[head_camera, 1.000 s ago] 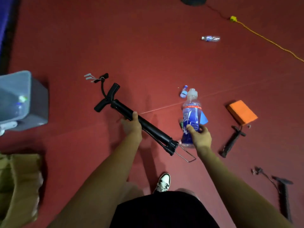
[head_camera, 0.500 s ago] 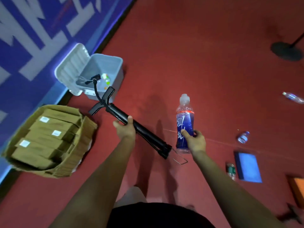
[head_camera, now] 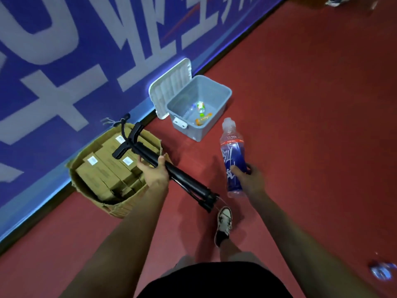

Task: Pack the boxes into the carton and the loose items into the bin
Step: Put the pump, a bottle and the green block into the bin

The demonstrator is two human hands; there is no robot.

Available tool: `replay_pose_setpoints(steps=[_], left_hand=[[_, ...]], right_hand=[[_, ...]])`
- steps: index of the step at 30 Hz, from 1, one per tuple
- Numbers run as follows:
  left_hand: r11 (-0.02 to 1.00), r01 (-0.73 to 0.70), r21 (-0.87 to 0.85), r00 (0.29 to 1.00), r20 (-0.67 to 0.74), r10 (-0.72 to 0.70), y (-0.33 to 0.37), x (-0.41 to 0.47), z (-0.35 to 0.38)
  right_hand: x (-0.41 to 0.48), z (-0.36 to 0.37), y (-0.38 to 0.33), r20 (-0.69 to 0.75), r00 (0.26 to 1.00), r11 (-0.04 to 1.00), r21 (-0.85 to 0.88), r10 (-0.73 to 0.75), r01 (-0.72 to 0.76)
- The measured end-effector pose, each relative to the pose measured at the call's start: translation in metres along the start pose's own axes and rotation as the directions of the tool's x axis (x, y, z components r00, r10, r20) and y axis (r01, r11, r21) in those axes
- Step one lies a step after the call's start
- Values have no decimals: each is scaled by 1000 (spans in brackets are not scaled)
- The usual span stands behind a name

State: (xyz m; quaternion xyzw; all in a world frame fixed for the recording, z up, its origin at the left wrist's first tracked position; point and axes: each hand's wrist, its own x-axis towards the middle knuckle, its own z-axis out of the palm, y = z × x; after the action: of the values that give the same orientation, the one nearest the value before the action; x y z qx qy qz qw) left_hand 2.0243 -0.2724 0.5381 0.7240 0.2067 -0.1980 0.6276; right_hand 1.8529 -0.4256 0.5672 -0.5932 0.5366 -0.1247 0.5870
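Dim indoor light leaves soft shadows on the red floor (head_camera: 300, 130) in front of the bin (head_camera: 193, 131), a bluish glare fringes its white lid (head_camera: 171, 87), and wide-angle distortion bows the wall (head_camera: 90, 61) behind it, corners far from it blurring.

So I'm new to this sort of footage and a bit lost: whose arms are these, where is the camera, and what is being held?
There is no machine here. The camera sits on a person's head and looks down at their own arms. The left hand grips a black hand pump, and the right hand holds a blue-labelled bottle. On the red floor stand a grey bin, lid open, with a few small items inside, and a cardboard carton filled with brown boxes.
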Motion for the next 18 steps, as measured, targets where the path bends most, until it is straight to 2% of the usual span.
replay_pose_setpoints(steps=[6, 11, 18], left_hand=[[976, 77, -202, 975, -190, -117, 28, 42, 55], [966, 64, -251, 948, -287, -137, 69, 81, 122], [967, 60, -249, 941, -308, -138, 115, 127, 196]], right_hand=[[91, 24, -46, 65, 998, 994, -108, -25, 32], [177, 22, -100, 110, 994, 991, -129, -15, 29], [277, 16, -163, 147, 988, 985, -162, -42, 66]])
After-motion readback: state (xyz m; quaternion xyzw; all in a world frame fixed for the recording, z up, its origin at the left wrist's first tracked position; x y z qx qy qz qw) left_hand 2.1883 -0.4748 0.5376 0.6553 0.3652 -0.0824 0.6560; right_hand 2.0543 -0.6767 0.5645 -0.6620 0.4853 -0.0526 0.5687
